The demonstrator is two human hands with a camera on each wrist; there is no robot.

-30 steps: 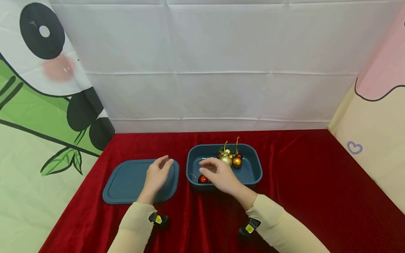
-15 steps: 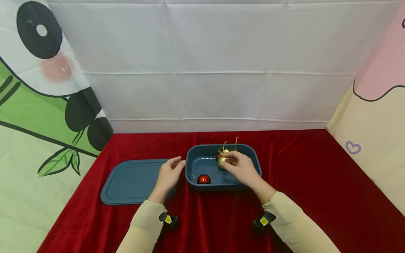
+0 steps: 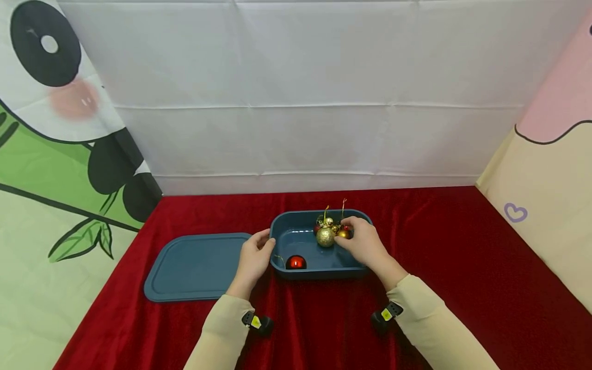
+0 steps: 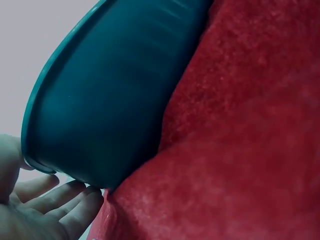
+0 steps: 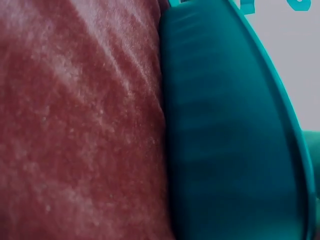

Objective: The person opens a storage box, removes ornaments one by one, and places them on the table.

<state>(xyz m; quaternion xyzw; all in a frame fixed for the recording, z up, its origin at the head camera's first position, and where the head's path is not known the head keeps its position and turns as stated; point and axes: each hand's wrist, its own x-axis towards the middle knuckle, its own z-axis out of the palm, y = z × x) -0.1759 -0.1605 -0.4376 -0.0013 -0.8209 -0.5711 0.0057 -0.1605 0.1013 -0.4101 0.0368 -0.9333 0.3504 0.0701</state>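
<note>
A blue-grey box (image 3: 305, 274) holds several Christmas baubles. My right hand (image 3: 367, 245) reaches in over its right side, thumb and fingertips around a shiny gold bauble (image 3: 344, 233) with a hanging loop. A glittery gold bauble (image 3: 325, 237) sits just left of those fingers, in front of smaller gold and red ones. Near the front left corner lies a shiny red bauble (image 3: 296, 262). At the box's left end, my left hand (image 3: 253, 259) holds the rim, thumb at the edge. Its other fingers (image 4: 82, 212) lie against the outer wall. The right wrist view shows mostly the box's outer wall (image 5: 230, 125).
To the left of the box a matching blue-grey lid (image 3: 194, 267) lies flat, partly behind the left hand. Red velvet cloth (image 3: 453, 257) covers the table. A white fabric backdrop (image 3: 319, 139) rises behind it, with printed cloths on both sides.
My left hand has moved right from over the lid to the box's left rim. The right hand has gone from above the red bauble, past the glittery one, to the shiny gold bauble.
</note>
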